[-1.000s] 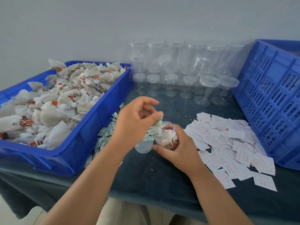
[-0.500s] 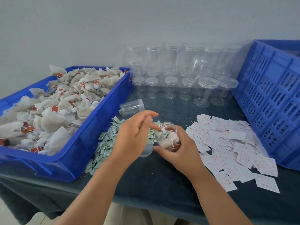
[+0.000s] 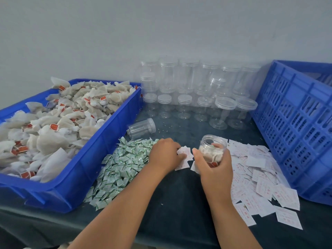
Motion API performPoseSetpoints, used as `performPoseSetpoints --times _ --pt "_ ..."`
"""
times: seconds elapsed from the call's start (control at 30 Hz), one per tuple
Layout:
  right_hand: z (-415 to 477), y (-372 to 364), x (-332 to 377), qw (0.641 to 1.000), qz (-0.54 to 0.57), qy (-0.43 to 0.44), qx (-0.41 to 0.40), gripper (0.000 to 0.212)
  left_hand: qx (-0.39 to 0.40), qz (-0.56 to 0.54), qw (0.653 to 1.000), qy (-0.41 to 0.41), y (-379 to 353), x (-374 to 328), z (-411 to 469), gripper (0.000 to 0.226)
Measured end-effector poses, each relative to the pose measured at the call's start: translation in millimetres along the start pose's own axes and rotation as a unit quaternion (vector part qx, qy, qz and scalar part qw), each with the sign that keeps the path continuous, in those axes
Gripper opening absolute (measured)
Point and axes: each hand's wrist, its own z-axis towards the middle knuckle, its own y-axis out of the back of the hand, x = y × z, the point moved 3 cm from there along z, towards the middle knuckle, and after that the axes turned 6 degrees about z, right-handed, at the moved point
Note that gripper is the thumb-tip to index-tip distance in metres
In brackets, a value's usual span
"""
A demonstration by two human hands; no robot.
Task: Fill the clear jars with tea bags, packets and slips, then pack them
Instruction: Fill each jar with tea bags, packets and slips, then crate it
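Observation:
My right hand grips a small clear jar, open at the top and tilted slightly, with a tea bag inside. My left hand rests on the dark table and pinches a white paper slip just left of the jar. A heap of small green-and-white packets lies under and left of that hand. White slips are spread to the right of the jar. Tea bags fill the blue tray at the left.
Several empty clear jars with lids stand in rows at the back against the wall. One empty jar lies on its side beside the tray. A blue slatted crate stands at the right. The table's front edge is near my forearms.
My left hand has left the jar's mouth, dropped to the table and taken a white slip. The jar in my right hand moved a little right. The lying jar is uncovered.

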Motion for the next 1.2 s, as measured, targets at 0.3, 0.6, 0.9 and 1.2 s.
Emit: performPoseSetpoints --times 0.3,0.6,0.9,1.2 --pt "1 -5 -9 0.999 0.005 -0.012 0.042 0.046 -0.047 -0.217 0.974 0.035 8 6 -7 0.033" --pt "-1 -6 -8 0.998 -0.012 -0.01 0.069 0.044 -0.098 -0.219 0.967 0.085 18 15 -7 0.017" --pt "-12 -16 -9 0.983 -0.035 0.01 0.178 0.062 -0.057 -0.497 0.862 0.078 87 12 -38 0.014" --pt "-18 -16 1 0.972 -0.024 0.055 0.226 0.059 0.015 -0.215 0.977 -0.006 95 -8 -50 0.025"
